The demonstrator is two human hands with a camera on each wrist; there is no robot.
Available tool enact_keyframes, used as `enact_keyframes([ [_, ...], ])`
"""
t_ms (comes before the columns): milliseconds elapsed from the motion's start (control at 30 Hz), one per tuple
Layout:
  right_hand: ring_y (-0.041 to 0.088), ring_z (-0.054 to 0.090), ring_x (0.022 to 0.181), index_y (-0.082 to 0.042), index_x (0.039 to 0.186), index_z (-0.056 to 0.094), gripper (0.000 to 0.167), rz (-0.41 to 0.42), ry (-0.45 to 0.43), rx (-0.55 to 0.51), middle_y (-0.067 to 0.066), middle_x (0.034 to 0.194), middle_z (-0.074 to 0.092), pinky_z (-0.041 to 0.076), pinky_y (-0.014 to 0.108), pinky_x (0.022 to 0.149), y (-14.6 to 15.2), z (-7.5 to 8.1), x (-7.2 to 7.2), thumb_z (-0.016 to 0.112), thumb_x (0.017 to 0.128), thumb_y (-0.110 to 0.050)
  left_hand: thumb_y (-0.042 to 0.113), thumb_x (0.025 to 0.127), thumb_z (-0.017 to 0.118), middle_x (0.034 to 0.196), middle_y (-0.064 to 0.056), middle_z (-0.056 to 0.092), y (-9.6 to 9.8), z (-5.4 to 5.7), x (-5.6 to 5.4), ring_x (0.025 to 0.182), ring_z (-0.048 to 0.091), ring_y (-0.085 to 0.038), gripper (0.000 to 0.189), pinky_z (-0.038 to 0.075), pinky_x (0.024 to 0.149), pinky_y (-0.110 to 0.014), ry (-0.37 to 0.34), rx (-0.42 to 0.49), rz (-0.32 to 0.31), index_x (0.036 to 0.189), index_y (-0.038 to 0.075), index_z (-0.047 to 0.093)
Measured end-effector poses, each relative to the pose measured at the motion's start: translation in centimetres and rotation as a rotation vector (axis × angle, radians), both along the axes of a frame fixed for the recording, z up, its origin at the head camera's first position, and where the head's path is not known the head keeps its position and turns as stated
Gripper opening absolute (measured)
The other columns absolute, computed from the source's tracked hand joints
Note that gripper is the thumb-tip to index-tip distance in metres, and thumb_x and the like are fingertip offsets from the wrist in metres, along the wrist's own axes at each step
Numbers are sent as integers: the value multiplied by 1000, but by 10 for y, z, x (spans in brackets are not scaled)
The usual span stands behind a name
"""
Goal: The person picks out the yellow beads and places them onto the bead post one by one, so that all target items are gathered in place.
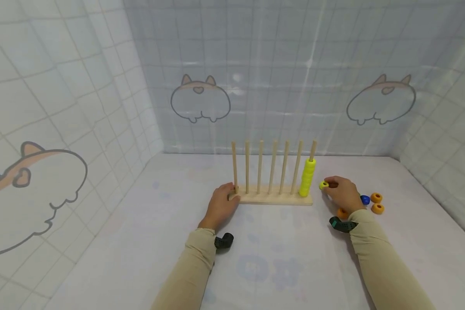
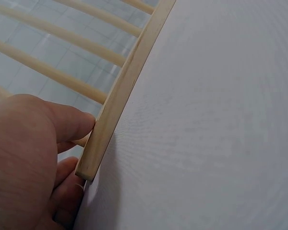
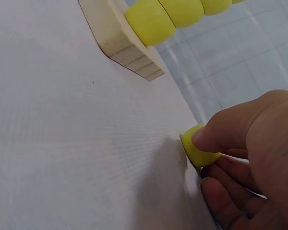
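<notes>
A wooden rack (image 1: 271, 198) with several upright pegs stands on the table. Its rightmost peg carries a stack of yellow beads (image 1: 307, 178), with the bare peg tip showing above. At the rack's left end, my left hand (image 1: 221, 206) grips the base, thumb on the front edge in the left wrist view (image 2: 74, 122). Right of the rack, my right hand (image 1: 342, 193) pinches a single yellow bead (image 3: 199, 146) between thumb and fingers, low at the table surface. The bead's hole faces up in the head view.
Beside my right hand lie a blue bead (image 1: 365, 199) and orange beads (image 1: 377, 209), one partly hidden by the wrist. White tiled-pattern sheeting (image 1: 275, 64) with cartoon drawings rises behind the table and at both sides. Each wrist wears a black device (image 1: 224, 240).
</notes>
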State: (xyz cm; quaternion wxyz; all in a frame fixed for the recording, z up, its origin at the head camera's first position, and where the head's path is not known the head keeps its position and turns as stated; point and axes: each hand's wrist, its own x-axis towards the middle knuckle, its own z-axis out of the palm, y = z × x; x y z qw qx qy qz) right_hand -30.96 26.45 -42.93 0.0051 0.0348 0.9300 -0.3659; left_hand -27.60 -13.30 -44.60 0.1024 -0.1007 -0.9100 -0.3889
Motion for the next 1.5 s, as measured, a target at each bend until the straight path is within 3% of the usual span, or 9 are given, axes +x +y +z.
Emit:
enact_keyframes([
  [833, 42, 53, 117, 5, 139, 52, 51, 27, 23, 47, 29, 133, 54, 45, 58, 101, -1, 2, 4, 62, 99, -25, 20, 96, 65, 147, -16, 51, 2, -2, 3, 137, 42, -36, 43, 34, 114, -48, -10, 21, 2, 134, 1, 63],
  [1500, 43, 51, 122, 2, 140, 51, 56, 25, 23, -65, 28, 136, 54, 46, 58, 100, 2, 6, 5, 61, 99, -34, 20, 96, 65, 147, -15, 50, 2, 0, 2, 138, 41, -36, 44, 32, 116, -48, -11, -3, 17, 135, 0, 61],
])
